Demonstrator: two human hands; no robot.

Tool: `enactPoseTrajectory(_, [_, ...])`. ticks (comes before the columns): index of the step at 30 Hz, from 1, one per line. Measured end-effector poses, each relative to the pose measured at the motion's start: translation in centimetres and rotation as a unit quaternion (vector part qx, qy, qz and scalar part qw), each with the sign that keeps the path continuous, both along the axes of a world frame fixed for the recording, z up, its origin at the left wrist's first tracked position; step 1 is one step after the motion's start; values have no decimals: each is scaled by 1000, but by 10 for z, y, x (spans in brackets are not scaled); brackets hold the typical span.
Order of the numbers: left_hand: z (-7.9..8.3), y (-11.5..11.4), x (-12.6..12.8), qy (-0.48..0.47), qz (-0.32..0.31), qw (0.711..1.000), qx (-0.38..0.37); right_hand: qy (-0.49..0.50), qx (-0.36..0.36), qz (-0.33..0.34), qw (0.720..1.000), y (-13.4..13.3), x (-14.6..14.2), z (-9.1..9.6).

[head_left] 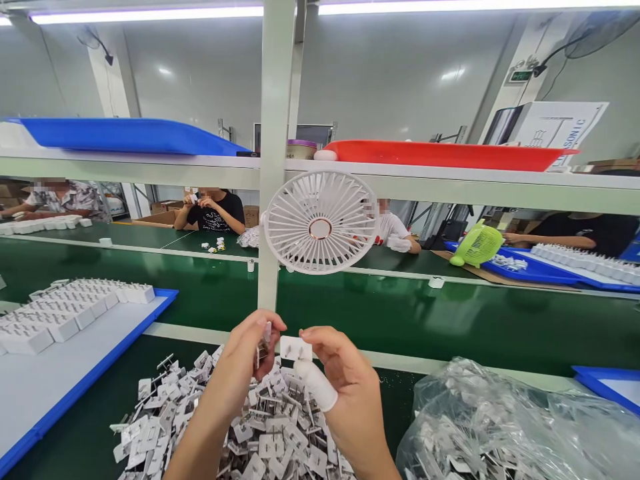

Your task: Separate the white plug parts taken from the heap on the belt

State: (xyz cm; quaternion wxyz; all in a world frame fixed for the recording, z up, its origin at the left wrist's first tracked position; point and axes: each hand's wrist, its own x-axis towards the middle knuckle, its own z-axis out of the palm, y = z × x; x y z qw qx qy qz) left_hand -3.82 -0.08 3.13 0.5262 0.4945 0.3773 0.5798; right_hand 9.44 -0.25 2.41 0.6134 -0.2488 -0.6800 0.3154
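Note:
Between thumb and fingers of my right hand [345,380] is a white plug plate [295,348] with two metal pins facing me. A white cover wraps that thumb. My left hand [250,353] is curled round one or more similar plug plates [263,343], partly hidden by the fingers; how many I cannot tell. Both hands are raised over a heap of loose white plug plates [273,443] with metal pins, lying on the dark green surface. The two hands are close together, with the right hand's plate in the gap between them.
At left, a blue-rimmed tray [100,347] carries rows of white plug housings. A clear plastic bag [520,420] of plug plates lies at right. Ahead runs a green conveyor belt [400,313], with a white fan [321,223] on the post. Several co-workers sit beyond, near a green fan [477,245].

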Motion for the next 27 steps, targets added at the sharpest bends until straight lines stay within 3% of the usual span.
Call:
enactPoseTrajectory(3, [5,-5,-8,-36,-17,999,-3,77,-30,43,996,-3,1,3])
enactPoseTrajectory(10, [13,-15,-12,-55,-82,995,17,102,-53,73,991,-6,3,5])
enactPoseTrajectory(16, [11,-12,-16,-17,-47,998,34,99,-46,59,992,-9,5,7])
enactPoseTrajectory(22, [11,-10,-12,-40,-19,999,-20,75,-44,12,996,-7,7,9])
enactPoseTrajectory(27, [10,-8,-10,1,10,1000,-27,56,-48,11,997,-5,6,7])
